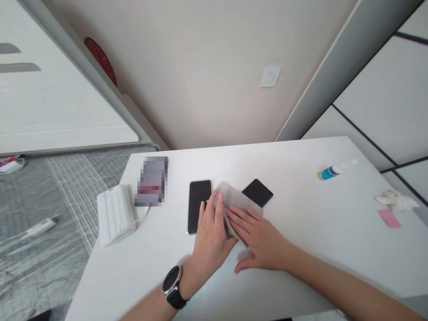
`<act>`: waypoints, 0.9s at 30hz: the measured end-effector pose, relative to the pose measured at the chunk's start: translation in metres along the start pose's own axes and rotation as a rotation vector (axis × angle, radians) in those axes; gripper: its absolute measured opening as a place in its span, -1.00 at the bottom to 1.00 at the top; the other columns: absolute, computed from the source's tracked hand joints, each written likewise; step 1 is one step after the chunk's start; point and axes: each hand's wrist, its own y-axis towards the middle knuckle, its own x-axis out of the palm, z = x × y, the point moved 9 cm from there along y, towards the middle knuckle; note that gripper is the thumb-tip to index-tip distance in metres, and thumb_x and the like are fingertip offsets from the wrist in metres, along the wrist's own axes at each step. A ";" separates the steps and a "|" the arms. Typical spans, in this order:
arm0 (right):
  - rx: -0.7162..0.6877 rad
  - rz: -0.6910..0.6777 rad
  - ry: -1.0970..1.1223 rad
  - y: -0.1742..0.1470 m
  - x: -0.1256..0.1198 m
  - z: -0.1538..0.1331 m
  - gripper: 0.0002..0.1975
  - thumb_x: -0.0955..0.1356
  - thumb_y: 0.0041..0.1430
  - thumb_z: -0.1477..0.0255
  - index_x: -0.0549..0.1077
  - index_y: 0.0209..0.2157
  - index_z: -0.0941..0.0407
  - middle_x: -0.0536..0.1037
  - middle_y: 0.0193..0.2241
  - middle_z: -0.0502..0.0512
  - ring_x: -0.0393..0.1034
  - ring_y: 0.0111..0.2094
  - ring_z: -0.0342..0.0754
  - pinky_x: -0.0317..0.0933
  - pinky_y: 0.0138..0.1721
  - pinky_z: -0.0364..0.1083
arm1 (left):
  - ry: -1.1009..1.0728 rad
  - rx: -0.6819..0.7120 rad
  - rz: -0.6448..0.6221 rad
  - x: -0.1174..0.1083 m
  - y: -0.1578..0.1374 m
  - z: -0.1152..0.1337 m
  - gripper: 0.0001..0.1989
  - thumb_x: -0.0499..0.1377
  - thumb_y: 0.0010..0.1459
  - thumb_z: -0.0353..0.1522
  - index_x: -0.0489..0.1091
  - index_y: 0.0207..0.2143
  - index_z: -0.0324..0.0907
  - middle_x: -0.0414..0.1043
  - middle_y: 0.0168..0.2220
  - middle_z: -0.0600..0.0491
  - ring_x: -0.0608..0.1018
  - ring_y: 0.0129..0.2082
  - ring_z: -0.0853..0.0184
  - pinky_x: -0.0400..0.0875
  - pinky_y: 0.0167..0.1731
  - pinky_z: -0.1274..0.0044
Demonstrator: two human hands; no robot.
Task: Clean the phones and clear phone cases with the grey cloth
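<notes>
Head view: both hands meet over a pale, thin sheet (230, 194), which lies beneath and between their fingers on the white surface (301, 258). The right hand (262, 238) is nearly flat, fingers straight and close together, thumb well out to the side; it grips nothing, and its long fingers seem laid that way to press the sheet down evenly. The left hand (212, 232), a wristwatch (172, 284) behind it, has its fingers extended along the sheet's near-left side, probably to steady that edge; whether its thumb also pinches the sheet is hidden, so I cannot tell.

Just left of the left hand, its fingers overlapping one side, a black-screened smartphone (196, 203) lies face up. Beyond the right hand, next to the sheet, is a black square piece (257, 192); both sit within easy reach. Further left of the hands are a white box-like device (116, 214), a white cable (143, 216) and a pixelated flat item (152, 183). Well to the right, a white bottle (329, 172) lies on its side, with crumpled tissue (403, 203) and a pink slip (388, 218) farther off, perhaps to leave the hands room.
</notes>
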 end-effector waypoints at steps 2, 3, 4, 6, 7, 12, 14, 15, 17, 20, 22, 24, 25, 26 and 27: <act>0.013 -0.013 0.006 0.000 -0.001 0.006 0.03 0.16 0.28 -0.24 -0.02 0.47 0.25 0.13 0.44 0.27 -0.03 0.47 0.15 -0.03 0.43 0.21 | 0.003 -0.002 0.003 0.000 0.000 -0.001 0.32 0.43 0.06 -0.34 -0.56 0.48 -0.15 -0.05 0.46 -0.40 0.08 0.47 -0.18 0.06 0.34 -0.13; 0.097 0.008 -0.020 -0.002 -0.005 0.020 -0.03 0.16 0.32 -0.19 -0.03 0.47 0.23 0.12 0.45 0.27 -0.01 0.46 0.15 -0.01 0.43 0.22 | -0.001 -0.009 0.009 0.000 0.001 -0.002 0.32 0.44 0.07 -0.30 -0.56 0.48 -0.14 -0.04 0.46 -0.40 0.10 0.46 -0.18 0.07 0.34 -0.13; 0.201 0.043 -0.055 -0.004 -0.011 0.037 -0.06 0.15 0.36 -0.15 -0.04 0.47 0.23 0.12 0.45 0.30 0.00 0.46 0.17 -0.01 0.42 0.24 | -0.008 -0.020 0.014 0.000 0.001 -0.003 0.34 0.46 0.06 -0.26 -0.55 0.48 -0.13 -0.01 0.45 -0.39 0.12 0.45 -0.17 0.08 0.34 -0.13; 0.358 0.102 -0.110 -0.011 -0.019 0.058 -0.04 0.17 0.34 -0.16 -0.02 0.47 0.28 0.09 0.45 0.40 -0.05 0.47 0.25 -0.04 0.41 0.30 | -0.027 -0.044 0.022 -0.001 0.002 -0.005 0.37 0.49 0.03 -0.21 -0.53 0.48 -0.12 0.03 0.44 -0.38 0.17 0.44 -0.15 0.07 0.35 -0.11; 0.377 0.114 -0.115 -0.013 -0.019 0.058 0.03 0.19 0.29 -0.21 0.00 0.46 0.31 0.07 0.44 0.46 -0.10 0.48 0.30 -0.06 0.41 0.32 | -0.035 -0.051 0.022 -0.002 0.002 -0.006 0.38 0.50 0.02 -0.21 -0.53 0.48 -0.12 0.03 0.44 -0.37 0.18 0.44 -0.15 0.05 0.35 -0.11; 0.013 -0.010 0.016 -0.003 0.000 0.001 0.18 0.14 0.17 -0.34 -0.01 0.45 0.33 0.12 0.44 0.40 -0.15 0.50 0.19 -0.12 0.45 0.20 | -0.050 -0.056 0.003 -0.001 0.003 -0.006 0.41 0.51 -0.04 -0.35 -0.54 0.48 -0.13 -0.02 0.46 -0.38 0.13 0.45 -0.17 0.05 0.36 -0.12; 0.072 -0.016 -0.002 -0.004 -0.002 0.012 0.06 0.13 0.27 -0.26 -0.08 0.48 0.26 0.09 0.45 0.31 -0.08 0.48 0.15 -0.12 0.45 0.20 | -0.060 -0.064 0.008 -0.002 0.003 -0.006 0.41 0.52 -0.05 -0.32 -0.53 0.48 -0.12 -0.01 0.46 -0.38 0.16 0.44 -0.17 0.07 0.35 -0.11; 0.164 0.008 -0.033 -0.007 -0.006 0.026 0.02 0.14 0.31 -0.21 -0.11 0.48 0.25 0.07 0.46 0.31 -0.07 0.48 0.17 -0.12 0.45 0.24 | -0.064 -0.068 0.012 -0.002 0.003 -0.007 0.41 0.52 -0.04 -0.28 -0.52 0.48 -0.11 0.00 0.46 -0.37 0.19 0.43 -0.16 0.07 0.35 -0.11; 0.322 0.075 -0.089 -0.013 -0.015 0.046 0.00 0.18 0.33 -0.18 -0.11 0.49 0.24 0.06 0.46 0.36 -0.15 0.49 0.26 -0.15 0.43 0.32 | -0.068 -0.074 0.015 -0.002 0.004 -0.008 0.41 0.52 -0.03 -0.21 -0.52 0.48 -0.09 0.00 0.46 -0.37 0.23 0.41 -0.15 0.07 0.36 -0.11; 0.230 0.080 -0.032 -0.012 -0.011 0.030 0.16 0.22 0.17 -0.30 -0.11 0.49 0.25 0.06 0.46 0.37 -0.26 0.51 0.30 -0.17 0.44 0.33 | -0.052 -0.058 0.005 0.000 0.003 -0.008 0.40 0.51 -0.02 -0.25 -0.53 0.48 -0.12 -0.01 0.46 -0.37 0.20 0.43 -0.16 0.06 0.36 -0.11; 0.039 -0.005 0.061 -0.007 -0.001 0.003 0.24 0.17 0.12 -0.36 -0.20 0.49 0.27 0.06 0.46 0.31 -0.17 0.50 0.20 -0.13 0.46 0.23 | -0.033 -0.036 0.001 0.001 0.002 -0.007 0.38 0.48 0.00 -0.34 -0.56 0.48 -0.14 -0.02 0.46 -0.39 0.15 0.44 -0.17 0.07 0.35 -0.11; 0.011 -0.045 0.064 -0.005 0.003 -0.001 0.16 0.13 0.18 -0.33 -0.20 0.49 0.22 0.05 0.47 0.24 -0.09 0.48 0.14 -0.13 0.46 0.22 | -0.028 -0.032 0.005 0.001 0.002 -0.006 0.38 0.47 -0.01 -0.37 -0.57 0.48 -0.14 -0.02 0.46 -0.39 0.14 0.45 -0.18 0.08 0.35 -0.11; 0.077 -0.036 0.030 -0.005 0.000 0.009 0.09 0.12 0.24 -0.29 -0.17 0.49 0.21 0.05 0.47 0.22 -0.06 0.48 0.15 -0.12 0.45 0.23 | -0.032 -0.040 0.009 0.001 0.002 -0.007 0.39 0.48 -0.01 -0.35 -0.56 0.48 -0.13 -0.01 0.46 -0.38 0.15 0.44 -0.17 0.08 0.35 -0.10; 0.177 -0.006 -0.019 -0.008 -0.004 0.022 0.05 0.12 0.28 -0.25 -0.15 0.49 0.21 0.04 0.47 0.25 -0.05 0.47 0.17 -0.12 0.44 0.25 | -0.040 -0.050 0.013 0.000 0.002 -0.008 0.39 0.50 -0.02 -0.30 -0.54 0.48 -0.12 0.00 0.45 -0.37 0.18 0.43 -0.16 0.08 0.36 -0.09; 0.281 0.029 -0.070 -0.012 -0.009 0.035 0.04 0.13 0.29 -0.23 -0.14 0.49 0.24 0.02 0.47 0.30 -0.07 0.47 0.21 -0.11 0.43 0.27 | -0.048 -0.058 0.014 0.000 0.003 -0.008 0.40 0.51 -0.02 -0.26 -0.53 0.49 -0.11 0.02 0.45 -0.36 0.20 0.43 -0.15 0.08 0.36 -0.09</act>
